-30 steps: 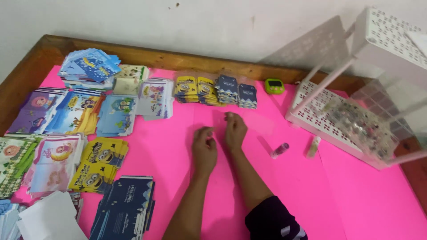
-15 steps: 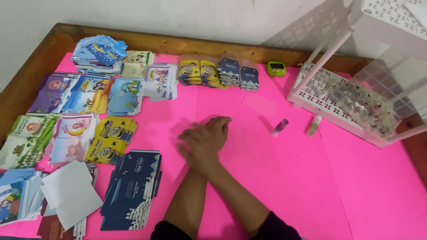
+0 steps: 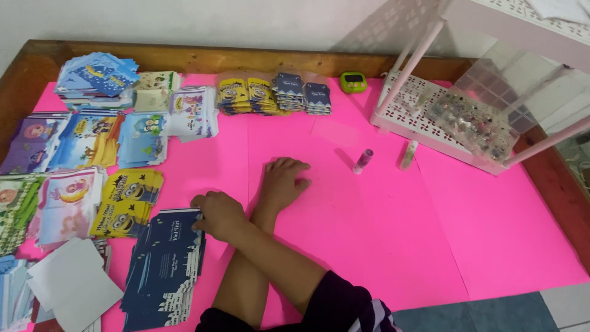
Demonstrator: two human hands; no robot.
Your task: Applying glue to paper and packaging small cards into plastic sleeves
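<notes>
Across the whole table [image 3: 184, 60] lies a bright pink sheet [image 3: 430, 233], framed by the wooden rim. At the far right corner stands a white lattice rack [image 3: 424, 114] with pink legs and a clear box of small bits on its lower shelf. Along the left edge and the far edge sit many stacks of printed packets in blue, purple, green and yellow.

The largest stack close to me is the dark blue stack [image 3: 163, 264], near the table's near edge and left of my body. Its long axis runs from the near edge toward the far edge, leaning a little to the right. Beyond it lies a yellow stack [image 3: 126, 203], and to its left a plain white sheet [image 3: 74, 283].

My arms are crossed. My right hand [image 3: 218, 215] reaches over to the left and rests on the far right corner of the dark blue stack, fingers curled onto the top packet. I cannot tell whether it pinches it. My left hand [image 3: 284, 181] lies spread flat on the bare pink sheet, to the right of that stack and apart from it, so the right hand is the nearer one.

Further right stand a small purple tube [image 3: 362, 161] and a pale tube [image 3: 409, 154], and by the far edge a green timer [image 3: 353, 81].
</notes>
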